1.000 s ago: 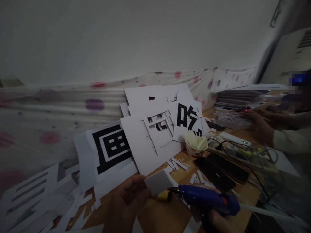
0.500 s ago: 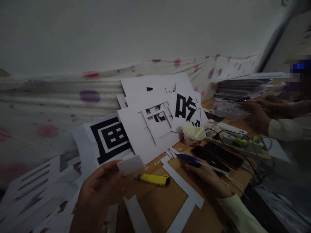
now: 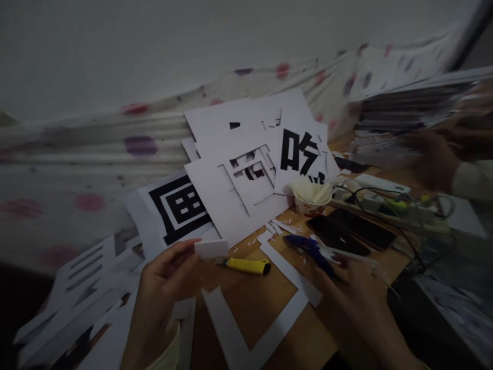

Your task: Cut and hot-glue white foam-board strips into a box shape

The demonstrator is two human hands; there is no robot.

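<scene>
Blue glue gun: moved away from the white piece since a second ago, now just ahead and left of my right hand, whose fingers are at its handle; whether gripping or loosening, I cannot tell. White piece: held by one end in the fingers of my left hand. Yellow cutter: between my hands. Dark phones: beyond the right.

Bare table lies before the yellow cutter, with cables seemingly obstructing rightward.
</scene>
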